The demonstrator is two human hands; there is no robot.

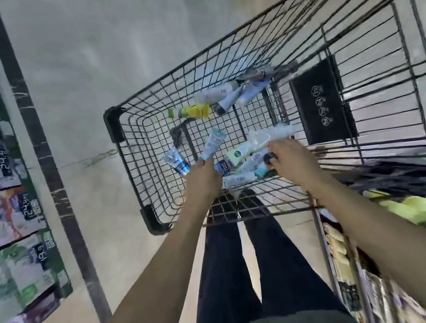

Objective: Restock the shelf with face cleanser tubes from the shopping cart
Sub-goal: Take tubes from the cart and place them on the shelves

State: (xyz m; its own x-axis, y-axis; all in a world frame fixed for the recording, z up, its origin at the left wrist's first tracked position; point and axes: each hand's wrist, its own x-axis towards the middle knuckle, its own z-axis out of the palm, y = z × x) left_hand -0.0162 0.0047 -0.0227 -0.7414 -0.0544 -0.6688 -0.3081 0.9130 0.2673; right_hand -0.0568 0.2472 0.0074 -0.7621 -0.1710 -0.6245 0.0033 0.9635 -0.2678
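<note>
Head view, left grip (204, 174) holding two tubes (212, 143) above cart (135, 132)

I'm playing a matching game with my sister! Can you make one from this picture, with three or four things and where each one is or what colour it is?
Things:
1. left hand
2. right hand
3. yellow tube
4. black sign

Descriptions:
A. on the cart's wire flap
B. lies alone in the cart, bright coloured
C. holds two pale blue tubes
D. reaches into the heap of tubes, on a dark cap

Pairs: 1-C, 2-D, 3-B, 4-A
</note>
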